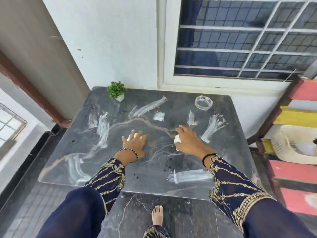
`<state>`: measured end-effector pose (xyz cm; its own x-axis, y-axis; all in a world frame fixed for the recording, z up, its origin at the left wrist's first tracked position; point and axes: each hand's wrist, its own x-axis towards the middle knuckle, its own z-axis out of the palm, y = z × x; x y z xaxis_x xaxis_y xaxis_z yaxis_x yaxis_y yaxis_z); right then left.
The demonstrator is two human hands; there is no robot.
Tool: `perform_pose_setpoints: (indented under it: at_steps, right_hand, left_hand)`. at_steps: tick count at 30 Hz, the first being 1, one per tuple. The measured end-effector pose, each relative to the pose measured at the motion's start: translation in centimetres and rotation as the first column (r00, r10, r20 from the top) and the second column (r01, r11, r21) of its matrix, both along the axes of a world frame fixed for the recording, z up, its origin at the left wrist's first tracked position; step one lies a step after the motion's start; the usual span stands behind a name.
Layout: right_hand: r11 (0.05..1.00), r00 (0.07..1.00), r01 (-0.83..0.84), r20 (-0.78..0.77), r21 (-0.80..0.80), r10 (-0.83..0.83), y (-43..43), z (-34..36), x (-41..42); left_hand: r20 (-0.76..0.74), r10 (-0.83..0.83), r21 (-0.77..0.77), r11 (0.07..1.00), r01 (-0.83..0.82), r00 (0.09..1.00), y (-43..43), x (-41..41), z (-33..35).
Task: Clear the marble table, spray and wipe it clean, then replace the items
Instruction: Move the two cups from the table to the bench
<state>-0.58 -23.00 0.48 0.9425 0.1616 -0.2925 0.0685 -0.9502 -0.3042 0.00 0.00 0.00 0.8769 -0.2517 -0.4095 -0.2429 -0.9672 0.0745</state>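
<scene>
The dark marble table (151, 182) carries white smears and several dark specks. My left hand (134, 143) lies flat near the table's middle with fingers spread over a small white piece (129, 138), which is mostly hidden beneath it. To its right, my right hand (187, 140) is closed around a white crumpled wad (176, 140) pressed against the marble. A small green plant in a white pot (118, 91) stands at the back left corner. A clear glass ashtray (203, 102) sits at the back right.
A white wall and a barred window (240, 40) stand behind the table. A pink and yellow slatted bench (298, 117) with a white woven basket (295, 145) is at the right. My bare foot (157, 214) is on the dark floor by the front edge.
</scene>
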Motion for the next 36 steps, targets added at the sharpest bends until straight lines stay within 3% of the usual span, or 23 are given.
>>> perform_pose_setpoints:
  at_steps: [5, 12, 14, 17, 21, 23, 29, 34, 36]
  right_hand:
    - [0.992, 0.984, -0.12, -0.134, -0.034, 0.114, -2.7, -2.1, 0.8]
    - [0.976, 0.979, -0.203, -0.041, -0.082, 0.2, -3.5, -4.3, 2.6]
    - [0.991, 0.991, -0.133, -0.007, -0.015, 0.133, -3.7, -4.8, 2.9]
    - [0.98, 0.994, 0.105, -0.012, 0.167, -0.104, -4.5, -5.3, 3.0]
    - [0.892, 0.938, 0.345, -0.062, 0.292, -0.342, -6.8, -5.2, 2.4]
    - [0.845, 0.907, 0.415, -0.079, 0.338, -0.413, -8.8, -5.1, 1.7]
    - [0.643, 0.773, 0.589, -0.111, 0.489, -0.624, -17.9, -4.0, -2.5]
    - [0.516, 0.662, 0.654, -0.089, 0.554, -0.744, -27.7, -4.6, -6.9]
    - [0.491, 0.639, 0.665, -0.087, 0.563, -0.764, -31.8, -5.1, -8.3]
  left_hand:
    - [-0.039, 0.062, 0.054, 0.997, -0.059, 0.997, 2.3, 2.0, -2.3]
    - [0.082, -0.015, 0.097, 0.995, 0.007, 0.997, 2.7, 4.8, -4.5]
    - [0.076, -0.013, 0.118, 0.993, 0.004, 0.997, 1.8, 5.5, -4.3]
    - [0.062, -0.009, 0.09, 0.996, 0.003, 0.998, -0.2, 6.3, -3.9]
    - [-0.054, 0.116, -0.164, 0.979, -0.124, 0.992, -4.6, 6.9, -3.0]
    - [-0.12, 0.122, -0.197, 0.97, -0.144, 0.985, -7.7, 7.3, -2.2]
    - [-0.236, -0.08, -0.307, 0.952, 0.004, 0.968, -19.8, 7.0, -1.3]
    - [-0.391, -0.159, -0.429, 0.903, -0.027, 0.907, -31.7, 4.1, -0.9]
    - [-0.38, -0.207, -0.45, 0.893, 0.015, 0.901, -36.7, 2.8, -0.9]
